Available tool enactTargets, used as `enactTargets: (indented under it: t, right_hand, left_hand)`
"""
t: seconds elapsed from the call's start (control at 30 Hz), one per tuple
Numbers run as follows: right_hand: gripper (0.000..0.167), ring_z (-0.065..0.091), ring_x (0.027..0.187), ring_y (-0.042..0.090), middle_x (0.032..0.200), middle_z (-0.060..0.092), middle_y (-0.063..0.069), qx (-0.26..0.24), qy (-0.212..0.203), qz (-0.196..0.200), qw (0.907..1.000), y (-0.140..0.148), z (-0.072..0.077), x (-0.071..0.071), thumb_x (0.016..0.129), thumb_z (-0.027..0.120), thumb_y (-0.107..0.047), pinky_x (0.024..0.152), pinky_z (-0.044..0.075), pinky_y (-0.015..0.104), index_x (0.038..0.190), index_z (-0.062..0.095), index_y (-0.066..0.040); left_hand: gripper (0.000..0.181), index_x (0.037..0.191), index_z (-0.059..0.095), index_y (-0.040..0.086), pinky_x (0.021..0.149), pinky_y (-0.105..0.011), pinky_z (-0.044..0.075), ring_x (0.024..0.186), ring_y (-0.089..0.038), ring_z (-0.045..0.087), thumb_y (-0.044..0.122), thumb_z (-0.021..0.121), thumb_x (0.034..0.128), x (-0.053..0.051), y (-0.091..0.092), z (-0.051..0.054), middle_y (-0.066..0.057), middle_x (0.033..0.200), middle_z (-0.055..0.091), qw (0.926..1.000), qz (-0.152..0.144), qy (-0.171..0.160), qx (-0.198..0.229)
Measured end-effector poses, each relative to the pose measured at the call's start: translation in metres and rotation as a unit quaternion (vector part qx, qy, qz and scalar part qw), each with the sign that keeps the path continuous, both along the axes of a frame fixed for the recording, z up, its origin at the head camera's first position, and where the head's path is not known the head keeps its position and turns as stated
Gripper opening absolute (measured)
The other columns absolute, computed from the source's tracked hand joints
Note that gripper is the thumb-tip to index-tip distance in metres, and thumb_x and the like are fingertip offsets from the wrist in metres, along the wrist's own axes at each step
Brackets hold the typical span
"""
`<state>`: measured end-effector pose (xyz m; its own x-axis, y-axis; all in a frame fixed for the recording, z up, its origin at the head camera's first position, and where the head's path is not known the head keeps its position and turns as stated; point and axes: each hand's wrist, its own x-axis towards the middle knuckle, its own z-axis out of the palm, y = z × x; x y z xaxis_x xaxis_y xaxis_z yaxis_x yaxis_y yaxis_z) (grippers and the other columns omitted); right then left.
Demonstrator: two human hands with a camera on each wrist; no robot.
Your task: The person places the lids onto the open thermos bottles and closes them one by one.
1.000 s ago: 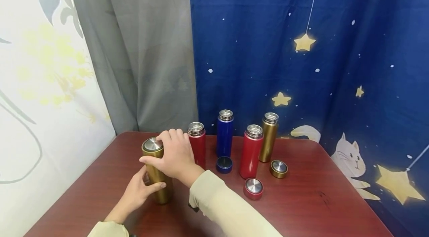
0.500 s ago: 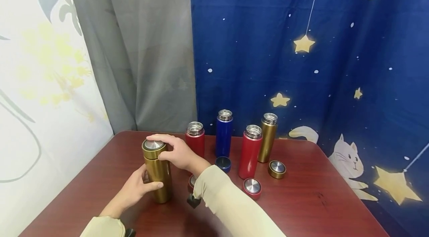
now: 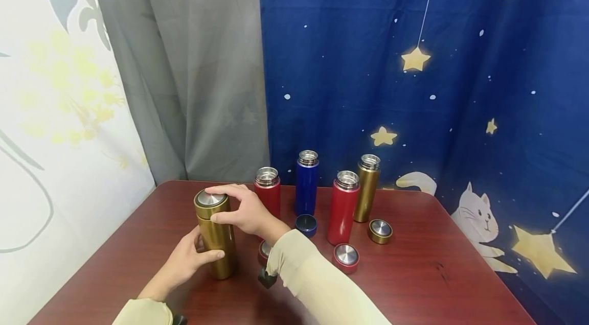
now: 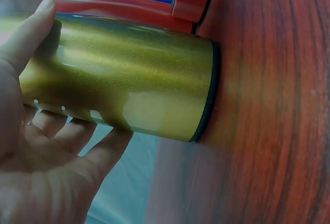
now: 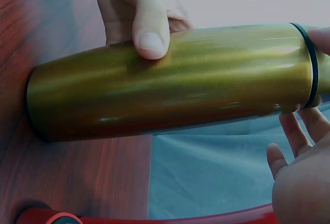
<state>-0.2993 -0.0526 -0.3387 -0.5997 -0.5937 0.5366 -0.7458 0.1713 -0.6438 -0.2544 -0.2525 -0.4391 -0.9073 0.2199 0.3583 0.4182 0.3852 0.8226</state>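
L hand (image 3: pixel 188 257) grips gold flask (image 3: pixel 218 243), far fingers (image 4: pixel 111 149) mostly hid in head cam, not L wrist's; R hand (image 3: pixel 248 212) pinches lid (image 3: pixel 208 202)

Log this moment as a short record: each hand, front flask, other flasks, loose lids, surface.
Left hand: grips the front gold flask
Right hand: holds its top lid from above
Front gold flask: standing, lid on; tightness cannot be told
Other flasks: left red flask, blue flask, right red flask, rear gold flask; all upright, uncapped
Loose lids: left red lid (partly hidden by right sleeve), blue lid, right red lid, gold lid
Surface: dark red table
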Motion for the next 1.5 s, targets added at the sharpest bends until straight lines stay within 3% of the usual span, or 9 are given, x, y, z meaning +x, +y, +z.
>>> enactTargets:
  t: [0.63,0.87,0.97,1.07,1.2,1.33,1.5]
  right_hand:
    - [0.052,0.041,0.106,0.006,0.114,0.058,-0.008,-0.059,0.044,-0.071,0.9947,-0.019,-0.011,0.008,0.073,0.085,-0.029,0.085,0.037,0.023,0.121,0.064,-0.023]
    - [0.069,0.039,0.106,0.004,0.114,0.053,-0.008,-0.059,0.049,-0.116,0.9903,-0.019,-0.012,0.012,0.068,0.088,-0.034,0.084,0.037,0.022,0.13,0.059,-0.029]
    - [0.066,0.039,0.112,0.005,0.12,0.052,-0.008,-0.061,0.034,-0.094,0.9932,-0.016,-0.013,0.011,0.073,0.084,-0.032,0.089,0.038,0.024,0.133,0.057,-0.028]
    - [0.057,0.033,0.127,0.008,0.137,0.047,-0.006,-0.069,-0.006,-0.033,0.9971,-0.013,-0.012,0.008,0.082,0.072,-0.023,0.101,0.035,0.033,0.136,0.055,-0.023]
    - [0.062,0.026,0.14,0.009,0.15,0.039,-0.001,-0.082,-0.055,0.044,0.9941,-0.01,-0.009,0.003,0.078,0.055,-0.01,0.112,0.025,0.04,0.14,0.051,-0.013]
    - [0.062,0.043,0.127,0.006,0.142,0.05,0.008,-0.085,-0.08,0.089,0.9892,-0.01,-0.003,0.003,0.075,0.049,-0.005,0.107,0.033,0.03,0.137,0.053,-0.004]
    - [0.06,0.052,0.113,0.009,0.134,0.055,0.017,-0.088,-0.097,0.093,0.987,-0.006,0.01,0.017,0.077,0.047,-0.002,0.1,0.041,0.026,0.136,0.052,0.001]
  left_hand:
    - [0.063,0.132,0.047,0.001,0.079,-0.027,0.054,0.096,-0.013,0.065,0.015,0.081,0.0799,0.004,-0.001,-0.001,-0.014,0.113,0.065,0.9998,0.013,0.013,0.001]
    - [0.066,0.135,0.045,0.0,0.079,-0.027,0.054,0.097,-0.013,0.065,0.014,0.08,0.0804,0.002,0.003,-0.002,-0.017,0.116,0.064,0.9999,0.009,0.008,0.003]
    - [0.067,0.135,0.044,0.0,0.079,-0.027,0.054,0.098,-0.014,0.065,0.015,0.08,0.0802,0.003,0.004,-0.002,-0.016,0.116,0.064,1.0,0.008,0.0,0.006]
    - [0.066,0.134,0.045,0.001,0.079,-0.028,0.054,0.097,-0.014,0.066,0.015,0.081,0.0798,0.003,0.003,-0.001,-0.016,0.115,0.064,0.9999,0.005,-0.003,0.011]
    - [0.064,0.132,0.047,0.001,0.078,-0.029,0.054,0.096,-0.014,0.066,0.014,0.081,0.0794,0.002,0.002,-0.001,-0.014,0.112,0.066,0.9999,0.002,-0.005,0.014]
    - [0.062,0.13,0.048,0.0,0.078,-0.029,0.054,0.095,-0.015,0.066,0.014,0.081,0.0789,0.002,0.001,0.0,-0.014,0.111,0.066,0.9999,0.0,-0.003,0.014]
    - [0.063,0.13,0.049,0.0,0.077,-0.029,0.054,0.094,-0.015,0.066,0.014,0.082,0.0783,0.002,0.001,0.001,-0.014,0.11,0.066,0.9999,0.002,0.001,0.012]
